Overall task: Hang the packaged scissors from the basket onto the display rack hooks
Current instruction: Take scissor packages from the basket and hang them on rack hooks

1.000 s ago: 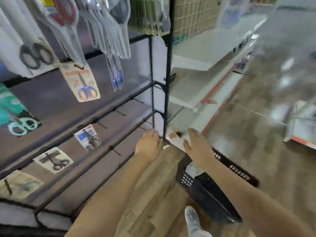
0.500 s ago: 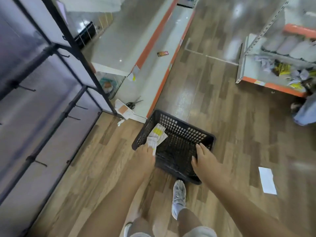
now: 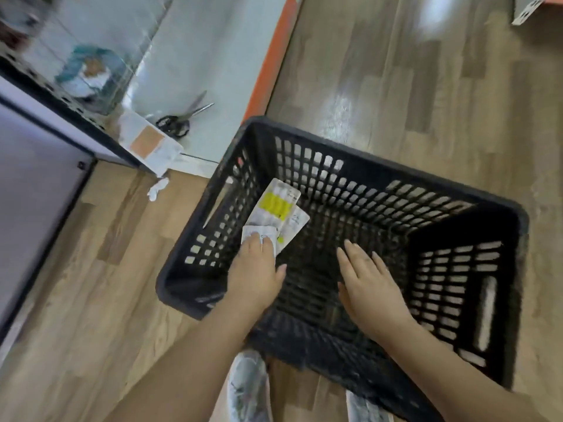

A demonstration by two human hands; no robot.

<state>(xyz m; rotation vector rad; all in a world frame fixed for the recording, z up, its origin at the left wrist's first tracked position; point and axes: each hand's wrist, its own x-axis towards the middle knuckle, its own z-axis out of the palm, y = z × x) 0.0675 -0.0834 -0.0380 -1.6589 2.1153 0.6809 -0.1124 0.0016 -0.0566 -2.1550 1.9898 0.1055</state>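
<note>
A black plastic basket [image 3: 380, 166] stands on the wood floor right in front of me. A few white scissors packages with yellow print [image 3: 275, 205] lean against its inner left wall. My left hand [image 3: 256, 269] reaches into the basket; its fingertips lie on the lowest package and the thumb sticks out to the side. My right hand [image 3: 368, 281] hovers flat over the basket's middle, fingers straight, holding nothing. Only the black lower frame of the display rack [image 3: 61, 117] shows at the left; its hooks are out of view.
A low white shelf base with an orange edge [image 3: 268, 65] runs behind the basket, with loose black-handled scissors [image 3: 182, 120] on it. A white and orange package [image 3: 149, 141] leans by the rack post, crumpled paper [image 3: 157, 188] below it. My shoe [image 3: 248, 388] touches the basket's near side.
My view has swung down from the rack to the basket and closed in. Both hands have dropped from the rack post into the basket, the left onto the packages.
</note>
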